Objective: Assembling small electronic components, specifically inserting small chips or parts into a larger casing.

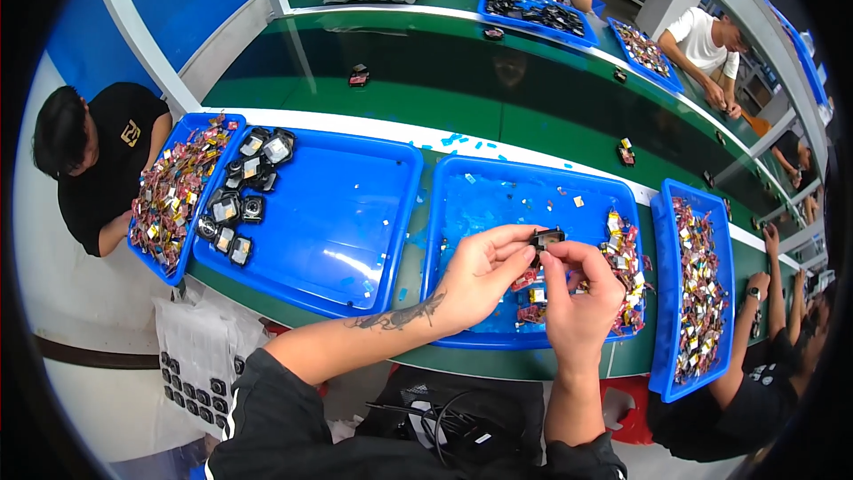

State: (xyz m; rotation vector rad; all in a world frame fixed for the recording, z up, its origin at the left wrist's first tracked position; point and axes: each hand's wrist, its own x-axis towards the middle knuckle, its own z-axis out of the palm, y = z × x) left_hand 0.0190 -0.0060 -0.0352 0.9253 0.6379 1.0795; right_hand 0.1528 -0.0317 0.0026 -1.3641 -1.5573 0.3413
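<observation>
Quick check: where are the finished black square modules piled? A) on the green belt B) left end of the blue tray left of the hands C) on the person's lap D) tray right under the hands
B: the black square modules sit clustered at the left end of the left blue tray, while the left hand and right hand work one small black part over the neighbouring tray.

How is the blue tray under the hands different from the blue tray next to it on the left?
The tray under the hands holds small red and yellow pieces heaped at its right side; the left tray holds small black square parts lined along its left edge. Both hands, left hand and right hand, hold a small black part above the first. Both trays are blue and mostly bare.
</observation>
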